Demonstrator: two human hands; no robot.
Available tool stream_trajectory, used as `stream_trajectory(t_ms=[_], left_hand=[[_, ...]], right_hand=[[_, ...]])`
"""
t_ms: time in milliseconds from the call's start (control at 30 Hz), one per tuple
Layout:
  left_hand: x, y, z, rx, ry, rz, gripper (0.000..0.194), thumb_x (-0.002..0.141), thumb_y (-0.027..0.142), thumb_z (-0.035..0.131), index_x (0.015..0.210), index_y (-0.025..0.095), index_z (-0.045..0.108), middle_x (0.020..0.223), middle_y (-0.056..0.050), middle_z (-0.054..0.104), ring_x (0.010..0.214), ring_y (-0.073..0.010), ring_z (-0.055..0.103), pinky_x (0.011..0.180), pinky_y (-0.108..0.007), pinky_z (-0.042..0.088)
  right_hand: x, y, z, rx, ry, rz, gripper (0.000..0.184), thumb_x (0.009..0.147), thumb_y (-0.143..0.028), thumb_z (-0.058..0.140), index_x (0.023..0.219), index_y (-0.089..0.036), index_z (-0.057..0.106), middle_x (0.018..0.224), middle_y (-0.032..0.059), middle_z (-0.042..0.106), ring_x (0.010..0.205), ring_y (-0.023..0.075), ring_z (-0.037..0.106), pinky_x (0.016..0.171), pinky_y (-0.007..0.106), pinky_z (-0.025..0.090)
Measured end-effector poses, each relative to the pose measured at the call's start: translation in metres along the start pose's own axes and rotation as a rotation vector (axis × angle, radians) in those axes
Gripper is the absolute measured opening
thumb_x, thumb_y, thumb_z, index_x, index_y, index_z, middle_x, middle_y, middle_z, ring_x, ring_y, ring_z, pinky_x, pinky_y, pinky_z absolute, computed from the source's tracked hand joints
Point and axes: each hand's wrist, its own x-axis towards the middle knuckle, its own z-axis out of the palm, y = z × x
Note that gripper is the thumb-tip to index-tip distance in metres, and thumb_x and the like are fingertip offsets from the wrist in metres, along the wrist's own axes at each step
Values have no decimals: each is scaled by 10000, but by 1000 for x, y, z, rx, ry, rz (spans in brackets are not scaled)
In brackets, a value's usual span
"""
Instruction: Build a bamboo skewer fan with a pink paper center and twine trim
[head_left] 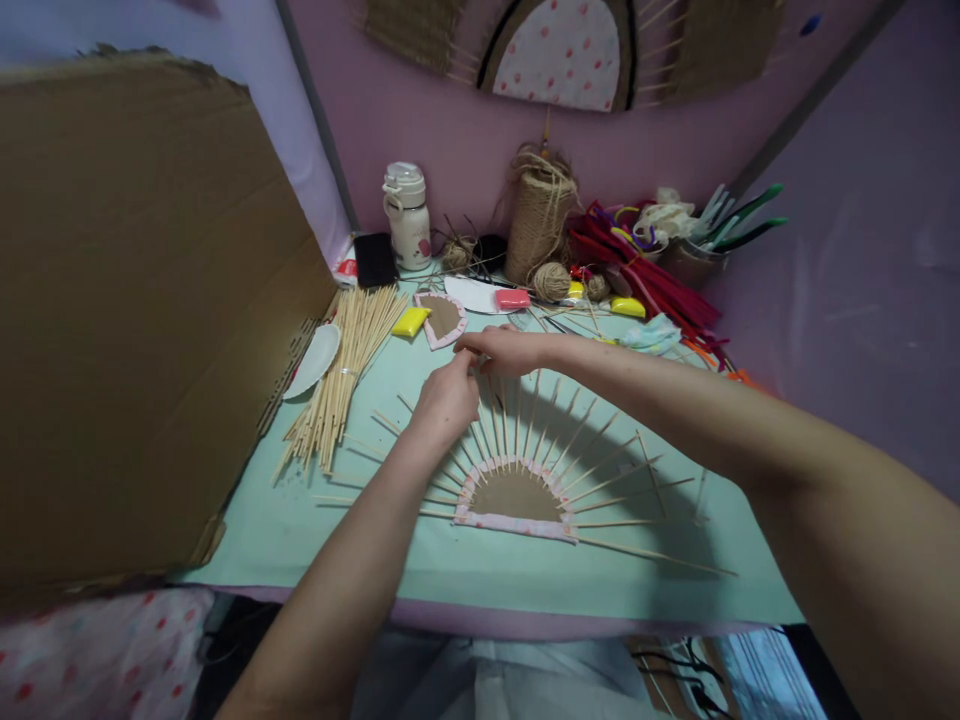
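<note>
A half-round cardboard piece (516,497) with a patterned pink edge lies on the pale green table (480,570). Wooden skewers (600,465) fan out from it like rays. My left hand (448,398) rests over the upper left skewers with its fingers curled in a pinch at their tips. My right hand (504,350) reaches across from the right, fingers pressed together at the tips of the top skewers, touching my left hand. What the fingers pinch is too small to make out.
A bundle of loose skewers (346,372) lies at the left beside a big cardboard sheet (142,320). At the back stand a white bottle (407,215), a twine spool (538,215), twine balls, red pipe cleaners (645,275), yellow and pink clay blocks.
</note>
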Motion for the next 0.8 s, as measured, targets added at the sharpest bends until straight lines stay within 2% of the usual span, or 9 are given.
stream_trajectory(t_ms=[100,167,233,367,467,533,633,733,800], left_hand=[[2,1,-1,87,-13,6,339,833,134,410,1005,191,697,672,-52,713,849,-227,693,814,-298,482],[3,1,-1,104,-12,6,345,822,141,423,994,181,719,682,-60,719,903,-236,686,845,-300,478],[4,-1,0,100,0,29,364,823,151,419,1022,179,723,692,-56,724,913,-227,685,860,-290,476],[4,-6,5,102,18,47,384,833,171,402,1038,182,727,768,-59,742,924,-219,682,857,-283,482],[4,-9,6,114,9,39,398,837,171,391,1059,178,721,800,-69,746,952,-225,677,867,-292,483],[4,-9,6,119,13,41,401,836,169,389,1064,174,719,824,-76,749,984,-233,670,883,-302,480],[3,-8,5,119,3,38,412,837,172,382,1081,171,714,779,-73,745,958,-241,680,874,-316,488],[2,-7,4,127,-1,45,419,835,183,383,1097,169,709,823,-78,751,965,-243,684,895,-324,486],[2,-7,4,150,12,64,423,834,188,380,1097,168,710,922,-87,755,1003,-248,675,915,-327,480]], right_hand=[[1,-1,1,12,11,4,506,818,-96,539,1308,-207,479,1230,72,654,1176,271,538,951,416,353],[-2,-1,-2,11,29,12,549,808,-76,539,1338,-198,462,1316,96,602,1230,277,508,981,433,354],[-14,3,-8,-6,104,21,571,800,-85,559,1353,-183,459,1388,132,534,1273,295,472,1004,453,355],[-70,21,-26,6,374,1,466,834,-183,565,1298,-183,531,1348,135,555,1229,278,514,995,431,411],[-133,40,-29,62,491,111,368,865,-302,533,1211,-192,593,1213,115,633,1078,251,603,922,397,474],[-177,51,-20,100,525,268,353,859,-365,524,1162,-206,612,1147,102,659,989,239,636,838,366,508],[-233,65,5,143,449,487,369,862,-389,497,1146,-183,610,1140,129,663,870,224,659,786,346,512],[-272,73,34,96,321,715,406,869,-363,470,1180,-136,598,1130,179,663,860,244,650,783,350,489],[-289,77,52,68,276,823,399,875,-363,454,1169,-143,609,1104,176,673,898,262,646,798,353,472]])
